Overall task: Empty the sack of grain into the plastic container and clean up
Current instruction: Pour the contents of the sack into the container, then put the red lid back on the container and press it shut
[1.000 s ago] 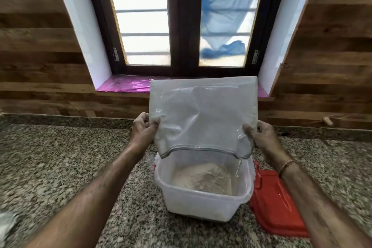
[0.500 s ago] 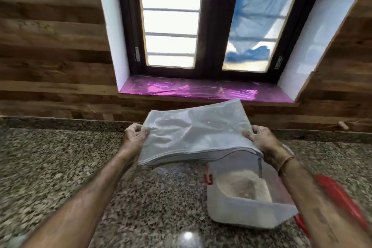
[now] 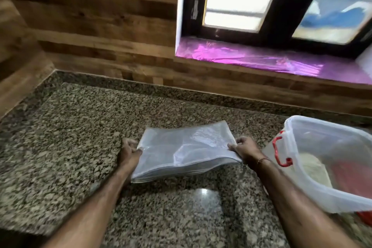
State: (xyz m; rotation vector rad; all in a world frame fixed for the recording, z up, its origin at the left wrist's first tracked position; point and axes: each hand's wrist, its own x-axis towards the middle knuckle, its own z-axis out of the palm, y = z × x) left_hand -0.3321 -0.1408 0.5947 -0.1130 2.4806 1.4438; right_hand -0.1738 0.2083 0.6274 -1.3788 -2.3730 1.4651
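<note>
A flat, empty-looking white translucent sack (image 3: 181, 149) lies low over the granite counter (image 3: 70, 137), held by its two near corners. My left hand (image 3: 128, 152) pinches its left edge and my right hand (image 3: 244, 148) pinches its right edge. To the right stands the clear plastic container (image 3: 302, 185) with a red latch (image 3: 278, 152); pale grain (image 3: 313, 171) lies in its bottom. The sack is left of the container and apart from it.
A red lid (image 3: 365, 216) shows at the right edge behind the container's near corner. A wood-panelled wall (image 3: 100, 32) runs behind the counter and meets a side wall at the left. A window with a purple-covered sill (image 3: 261, 60) sits above right.
Both hands have carried the sack from upright above the container down and to the left, flattening it near the counter. The view has swung left, so the container now sits at the right.
</note>
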